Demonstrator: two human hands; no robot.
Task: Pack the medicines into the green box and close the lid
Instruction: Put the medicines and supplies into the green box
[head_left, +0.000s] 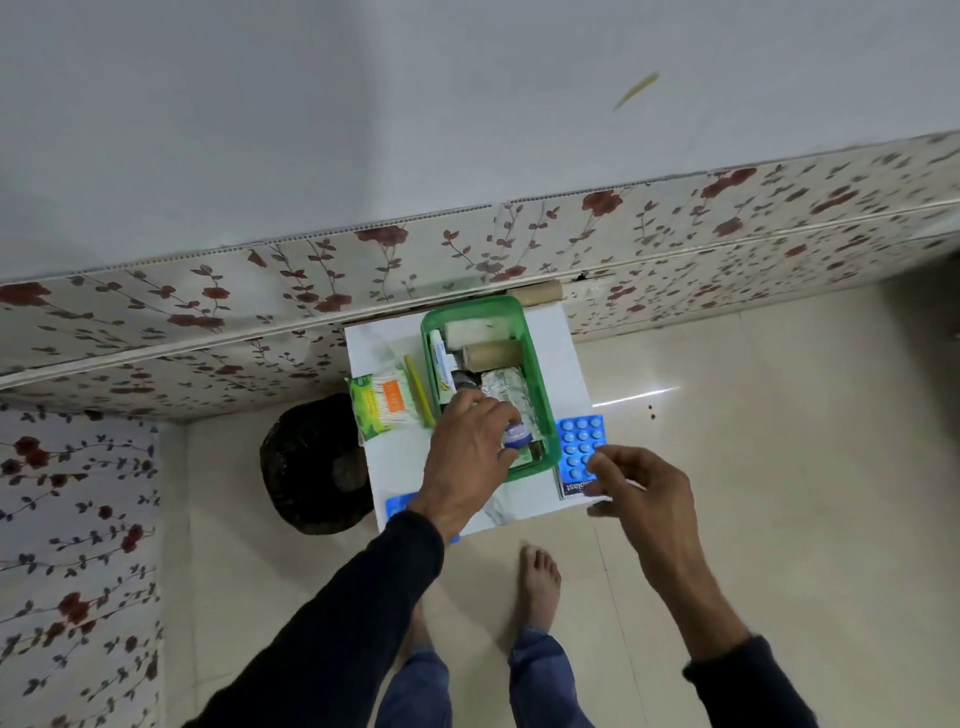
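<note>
Two hands busy: left hand (470, 452) pinches a small blue-capped bottle (516, 433) over the green box (540, 374); right hand (644, 493), fingers loosely spread, hovers nearest the blue blister strip (579, 441) just right of the box.

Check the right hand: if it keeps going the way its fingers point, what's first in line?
Probably the blue blister pack beside the green box; the right hand hovers with its fingers at its edge, though height is unclear.

The green box (540, 415) is crowded with packs, and the left hand (467, 457) covers its near end. Bare counter (563, 358) lies right of it; a cotton-bud pack (378, 405) and yellow stick (418, 397) crowd the left.
</note>
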